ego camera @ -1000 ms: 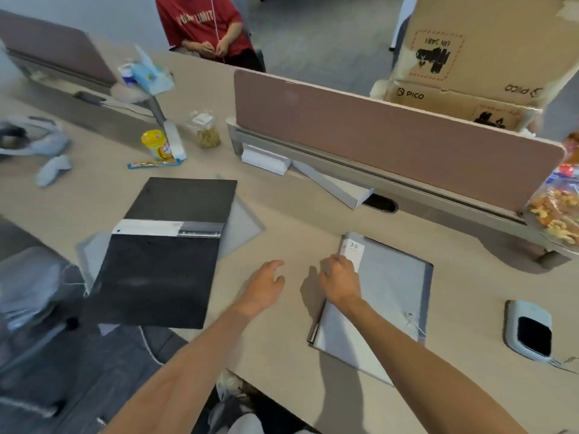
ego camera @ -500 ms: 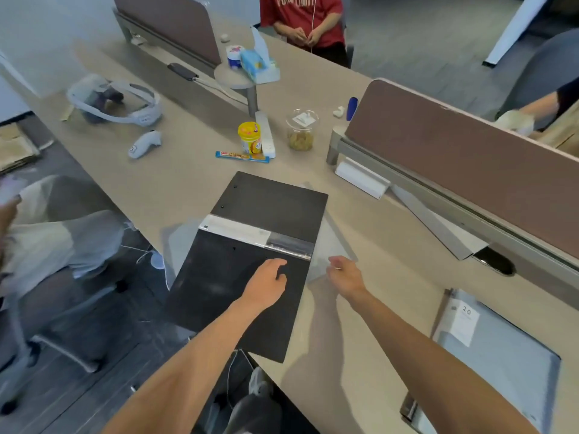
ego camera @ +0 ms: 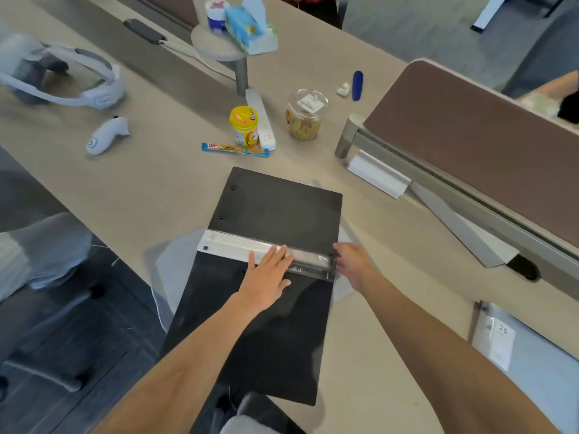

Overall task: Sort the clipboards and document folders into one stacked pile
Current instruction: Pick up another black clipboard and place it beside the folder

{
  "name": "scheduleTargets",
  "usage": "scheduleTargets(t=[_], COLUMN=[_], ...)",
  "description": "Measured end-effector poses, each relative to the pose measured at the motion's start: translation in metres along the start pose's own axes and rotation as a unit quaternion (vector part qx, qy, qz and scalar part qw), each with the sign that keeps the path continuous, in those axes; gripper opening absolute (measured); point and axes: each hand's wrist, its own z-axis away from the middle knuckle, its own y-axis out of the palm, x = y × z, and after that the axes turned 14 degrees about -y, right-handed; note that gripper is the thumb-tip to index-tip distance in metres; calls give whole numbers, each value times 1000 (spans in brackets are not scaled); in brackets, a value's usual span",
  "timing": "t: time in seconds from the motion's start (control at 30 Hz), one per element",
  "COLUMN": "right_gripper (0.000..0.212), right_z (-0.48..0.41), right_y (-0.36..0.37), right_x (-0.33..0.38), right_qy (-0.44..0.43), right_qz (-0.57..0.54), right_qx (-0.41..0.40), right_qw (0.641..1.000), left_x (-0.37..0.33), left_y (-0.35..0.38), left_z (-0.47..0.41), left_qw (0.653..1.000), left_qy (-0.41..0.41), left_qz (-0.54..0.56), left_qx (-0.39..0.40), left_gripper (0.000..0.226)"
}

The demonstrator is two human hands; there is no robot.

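Observation:
A black folder (ego camera: 275, 211) lies open flat at the table's near edge, its lower half hanging past the edge, with a white and clear spine strip (ego camera: 232, 247) across its middle. Under it lies a translucent grey folder (ego camera: 174, 261). My left hand (ego camera: 268, 275) rests flat on the strip, fingers spread. At the folder's right edge, beside the strip's end, is my right hand (ego camera: 352, 264), with fingers curled; whether it grips is unclear. A grey document folder (ego camera: 539, 368) with a label marked 20 lies at the lower right.
Beyond the folders stand a yellow can (ego camera: 243, 125), a snack bar (ego camera: 235, 149), a clear jar (ego camera: 305, 115) and a white power strip (ego camera: 261, 120). A headset (ego camera: 78, 86) and controller (ego camera: 106, 139) lie far left. A brown divider (ego camera: 476, 130) runs along the right. A chair (ego camera: 40, 252) is at left.
My view swung left from the grey folder to the black one. My right hand let go of the grey folder; both hands moved onto the black folder's spine strip.

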Motion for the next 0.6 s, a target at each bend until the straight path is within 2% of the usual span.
scheduleTargets(t=[0.13,0.2,0.33,0.6], right_gripper=[8,22,39,23], right_z=[5,13,44,106], right_y=[9,9,-2,-53], right_x=[6,9,29,49], right_qy=[-28,-58,-119,-167], right_qz=[23,36,4,-86], right_qx=[30,51,71,82], right_qw=[999,996,990,979], left_x=[0,1,1,-33], left_y=[-9,-15,-22,-53], left_z=[4,11,34,103], left_qw=[999,997,981,937], left_qy=[4,4,-21,-119], left_qz=[36,66,147,210], left_qx=[-13,-31,-121,-251], left_gripper=[62,60,61,54])
